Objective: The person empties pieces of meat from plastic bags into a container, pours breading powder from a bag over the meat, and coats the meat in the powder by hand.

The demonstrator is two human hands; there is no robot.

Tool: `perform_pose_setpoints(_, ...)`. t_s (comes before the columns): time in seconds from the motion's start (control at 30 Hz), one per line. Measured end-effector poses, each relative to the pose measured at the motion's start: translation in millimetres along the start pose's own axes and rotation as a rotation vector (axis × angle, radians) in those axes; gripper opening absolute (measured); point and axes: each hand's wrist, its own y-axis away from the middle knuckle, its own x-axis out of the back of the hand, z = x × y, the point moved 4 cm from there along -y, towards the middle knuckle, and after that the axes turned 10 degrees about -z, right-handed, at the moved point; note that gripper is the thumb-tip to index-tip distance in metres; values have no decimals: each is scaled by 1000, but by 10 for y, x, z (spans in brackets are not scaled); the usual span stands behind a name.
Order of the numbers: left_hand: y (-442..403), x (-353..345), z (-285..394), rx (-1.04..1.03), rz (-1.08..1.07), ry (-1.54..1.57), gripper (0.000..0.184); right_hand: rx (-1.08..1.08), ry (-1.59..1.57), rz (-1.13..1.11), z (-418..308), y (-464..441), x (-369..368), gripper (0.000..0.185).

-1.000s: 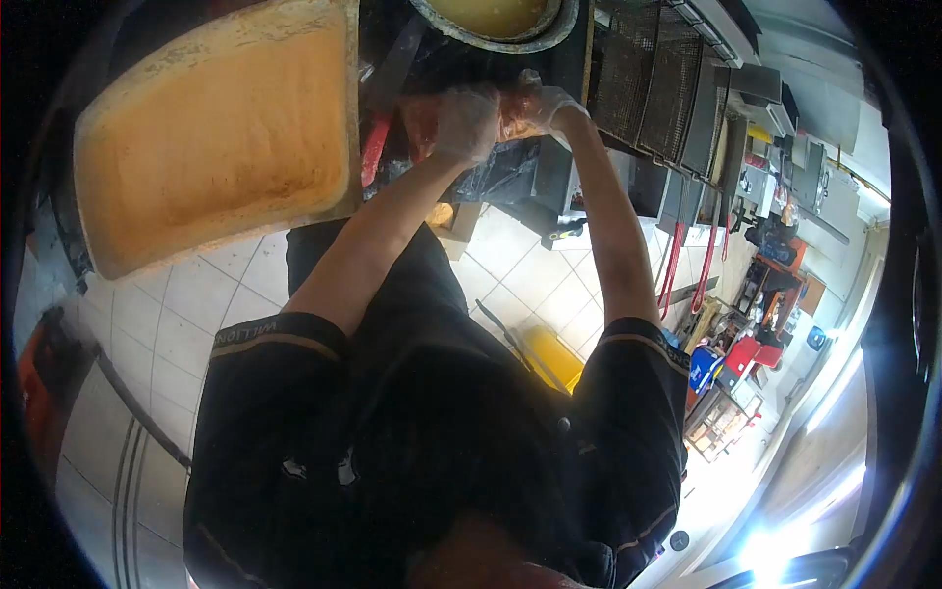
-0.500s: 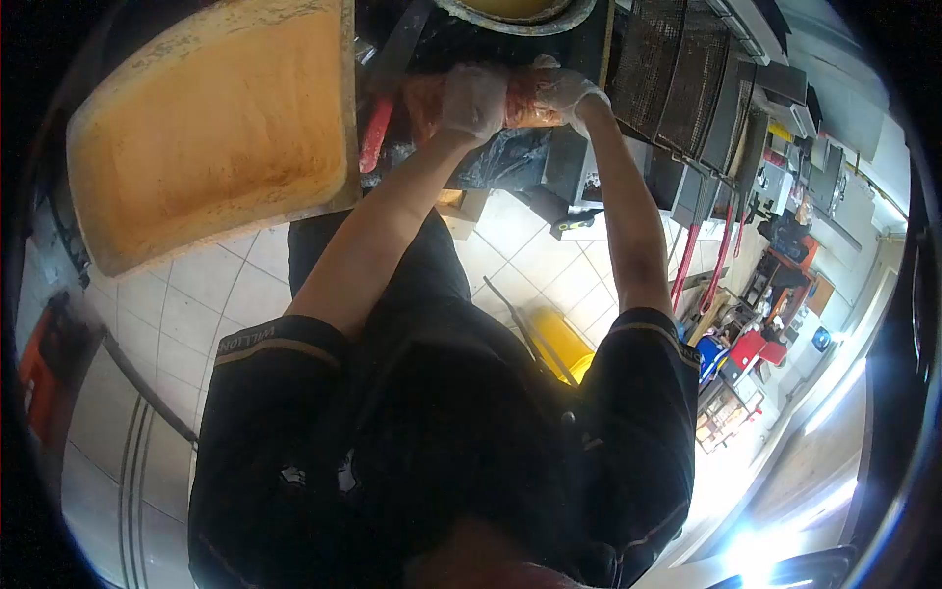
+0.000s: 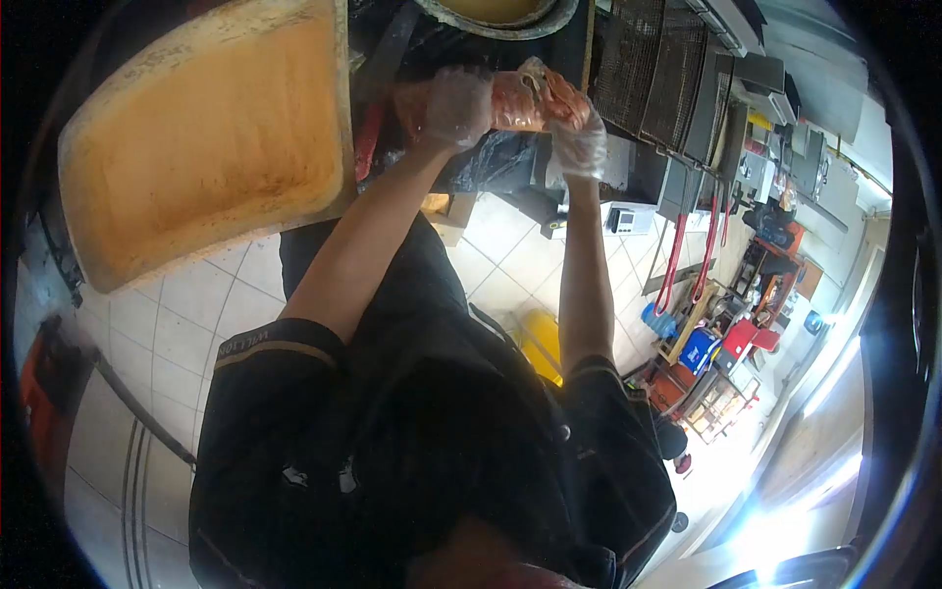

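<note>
A long clear plastic bag of raw meat (image 3: 517,104) lies across the dark, plastic-covered worktop at the top of the head view. My left hand (image 3: 458,106), in a clear disposable glove, is closed around its middle. Gloved in the same way, my right hand (image 3: 579,142) grips the right end, where the reddish meat and crumpled plastic bunch up above the fingers. Left of the bag rests a long tool with a red handle (image 3: 369,137), partly in shadow. My left hand covers part of the bag.
A large tray of orange-tan powder (image 3: 348,108) stands at left. Behind the bag sits a round bowl (image 3: 561,25) with pale liquid. Wire fryer baskets (image 3: 672,74) with long red handles are at right. A yellow bucket (image 3: 540,346) is on the tiled floor.
My right hand has turned and shifted down at the bag's end, exposing more bunched meat there. My left hand has moved slightly left. The view has shifted a little.
</note>
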Motion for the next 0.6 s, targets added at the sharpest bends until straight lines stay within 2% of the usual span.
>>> perform_pose_setpoints(0.03, 38, -43, -12, -17, 60, 29, 19, -85, -52, -70, -308, 124, -10, 45)
perform_pose_setpoints(0.1, 193, -55, 13, -100, 225, 51, 22, 173, -201, 16, -693, 414, -79, 45)
perform_pose_setpoints(0.13, 268, -3, -1, -136, 311, 54, 23, 121, -49, 24, -1022, 552, -116, 41)
perform_pose_setpoints(0.17, 214, 192, 40, -78, 133, 10, 27, 69, 103, 27, -1354, 693, -153, 37)
perform_pose_setpoints(0.2, -29, -256, -32, -26, 119, 44, 27, 57, 199, 22, -1567, 815, -191, 36)
perform_pose_setpoints(0.27, -83, -259, -145, 28, 96, 150, 27, 102, 242, -42, -1931, 959, -276, 34)
perform_pose_setpoints(0.3, 118, 185, -43, 29, 87, 226, 26, 119, 253, -96, -2119, 1059, -313, 33)
perform_pose_setpoints(0.33, 42, -121, -69, 8, 288, 153, 24, 134, 244, -166, -2251, 1077, -397, 32)
perform_pose_setpoints(0.37, -49, -213, -95, 48, 64, 233, 25, 145, 239, -240, -2363, 1074, -500, 31)
perform_pose_setpoints(0.43, -35, -328, -82, 9, 300, 169, 26, 176, 232, -394, -2555, 1033, -710, 29)
perform_pose_setpoints(0.47, -27, -246, -70, 53, 136, 170, 32, 192, 227, -463, -2627, 1006, -832, 28)
perform_pose_setpoints(0.53, -28, -338, -45, 28, 87, 94, 36, 223, 217, -591, -2747, 942, -1066, 27)
perform_pose_setpoints(0.6, -42, -414, -67, 39, 215, -27, 45, 257, 213, -692, -2839, 854, -1321, 25)
